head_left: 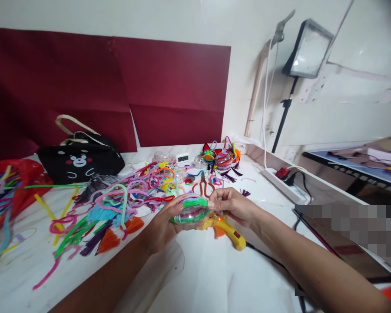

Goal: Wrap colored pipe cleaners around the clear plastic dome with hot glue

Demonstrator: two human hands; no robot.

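A clear plastic ball point(193, 214) wrapped with green and pink fuzzy pipe cleaners is held up over the table. My left hand point(164, 221) wraps round its left side. On its right, my right hand point(230, 205) pinches near the end of the green pipe cleaner point(197, 202); the fingertips hide what exactly they grip. Just below and behind the ball lies a yellow hot glue gun point(233, 232) with a black cord, partly covered by my hands. Orange-handled pliers point(203, 184) rest on the table beyond the ball.
A tangled heap of coloured pipe cleaners and tassels point(117, 204) spreads to the left, near a black bag point(81, 158) and a red plastic bag point(29, 178). Behind are a small digital clock point(183, 159) and decorated balls point(223, 158). A power strip point(286, 186) and phone-like dark slab point(345, 252) lie right.
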